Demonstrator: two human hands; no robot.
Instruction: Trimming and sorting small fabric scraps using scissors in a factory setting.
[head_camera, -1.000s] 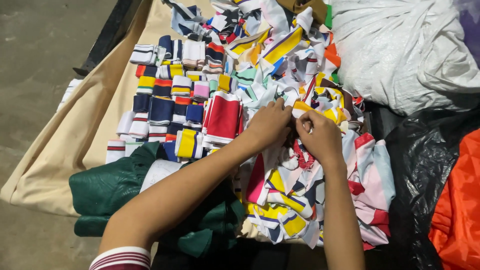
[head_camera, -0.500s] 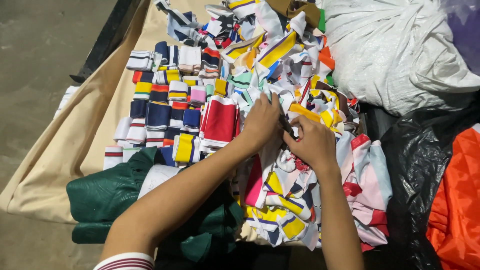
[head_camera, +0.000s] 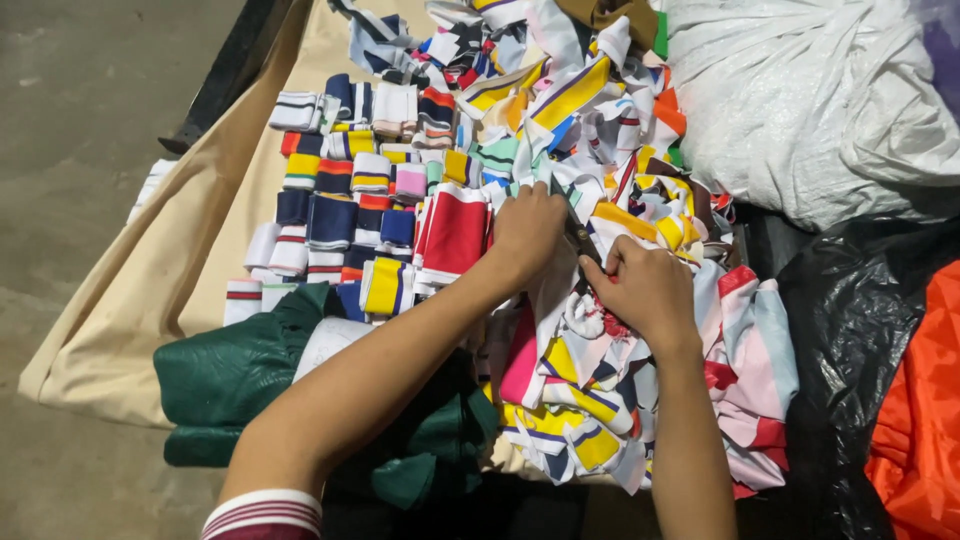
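Note:
A loose heap of striped knit fabric strips (head_camera: 600, 140) in white, yellow, blue and red lies in front of me. My left hand (head_camera: 527, 232) rests on the heap's left side, fingers curled into the strips next to a folded red-and-white piece (head_camera: 455, 230). My right hand (head_camera: 645, 288) is beside it, fingers pinching a strip in the heap. The two hands almost touch. What lies under the fingers is hidden.
Neat rows of folded striped strips (head_camera: 340, 210) lie to the left on a beige cloth (head_camera: 150, 290). A green fabric bundle (head_camera: 240, 370) sits near me. A white sack (head_camera: 810, 100), black plastic (head_camera: 850, 330) and an orange bag (head_camera: 920, 420) lie at the right.
Both hands have shifted slightly within the heap, drawing down and toward me; the left hand now lies flatter beside the red-and-white folded piece.

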